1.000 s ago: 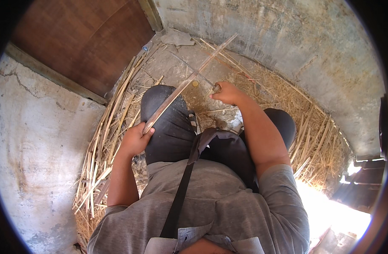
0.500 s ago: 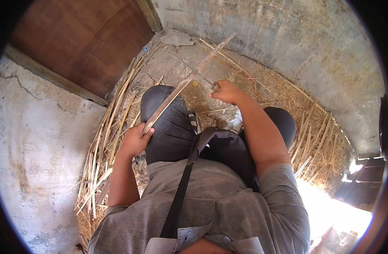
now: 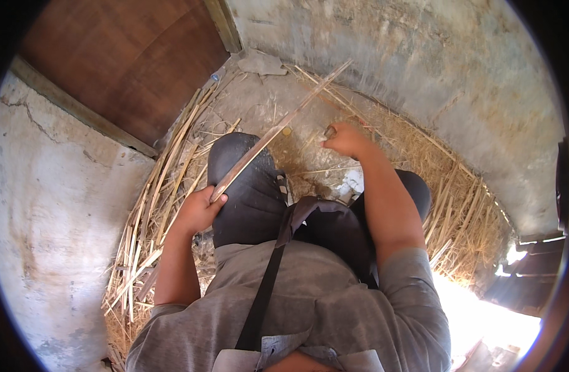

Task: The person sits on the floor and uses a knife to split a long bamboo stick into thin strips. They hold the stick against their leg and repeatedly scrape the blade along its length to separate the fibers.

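Observation:
My left hand [image 3: 197, 209] is closed round the near end of a long split bamboo strip [image 3: 278, 127]. The strip slants up and away to the right, passing over my left knee. Held out in front, right of the strip and apart from it, my right hand [image 3: 346, 140] is closed round the handle of a knife [image 3: 330, 132]. Only the handle end shows by the fingers; the blade cannot be made out at this moment.
Thin split strips [image 3: 154, 204] lie in a pile along the left wall. Shavings and straw [image 3: 464, 204] cover the floor to the right. A flat stone [image 3: 261, 63] lies in the far corner, beside a brown door panel [image 3: 123, 56]. Stained walls [image 3: 421, 56] enclose the spot.
My right hand has moved a little right and down, and the thin blade that crossed the bamboo strip no longer shows. The strip's far end has dropped slightly; my left hand keeps its hold.

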Action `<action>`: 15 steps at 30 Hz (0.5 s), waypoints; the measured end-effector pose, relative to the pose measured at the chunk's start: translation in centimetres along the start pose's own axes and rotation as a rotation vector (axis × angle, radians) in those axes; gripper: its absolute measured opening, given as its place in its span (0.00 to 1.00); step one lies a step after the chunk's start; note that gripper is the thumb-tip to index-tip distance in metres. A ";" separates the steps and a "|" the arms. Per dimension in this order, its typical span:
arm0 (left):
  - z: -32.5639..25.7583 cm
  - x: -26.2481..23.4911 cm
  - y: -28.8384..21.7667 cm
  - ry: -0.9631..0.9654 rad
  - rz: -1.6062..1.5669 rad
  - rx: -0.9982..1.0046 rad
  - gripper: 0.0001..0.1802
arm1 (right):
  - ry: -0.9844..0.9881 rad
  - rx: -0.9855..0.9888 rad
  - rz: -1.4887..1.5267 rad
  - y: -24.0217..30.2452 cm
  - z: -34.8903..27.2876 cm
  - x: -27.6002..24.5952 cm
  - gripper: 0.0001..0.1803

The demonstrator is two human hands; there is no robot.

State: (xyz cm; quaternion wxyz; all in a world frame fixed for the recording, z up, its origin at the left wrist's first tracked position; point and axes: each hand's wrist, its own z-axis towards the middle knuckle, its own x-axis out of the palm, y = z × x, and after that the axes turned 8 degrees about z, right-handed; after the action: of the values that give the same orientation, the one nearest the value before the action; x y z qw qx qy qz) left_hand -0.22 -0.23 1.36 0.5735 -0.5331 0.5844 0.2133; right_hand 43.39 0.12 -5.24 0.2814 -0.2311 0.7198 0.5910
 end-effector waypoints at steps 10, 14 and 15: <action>-0.4 -0.1 0.1 -0.014 0.017 -0.006 0.20 | 0.332 -0.230 -0.072 4.1 0.0 2.2 0.33; -0.3 -0.5 -0.3 -0.012 0.034 -0.002 0.20 | 0.096 0.105 0.169 0.9 0.6 0.9 0.36; -0.3 -0.6 -0.4 -0.010 0.045 -0.004 0.20 | 0.093 0.193 0.200 0.9 0.4 0.1 0.36</action>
State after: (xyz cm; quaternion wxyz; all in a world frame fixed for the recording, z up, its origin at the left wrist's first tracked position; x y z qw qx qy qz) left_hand -0.16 -0.36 2.09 0.5702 -0.5201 0.5929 0.2299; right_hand 42.74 0.73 -4.70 0.2081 -0.1571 0.8052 0.5326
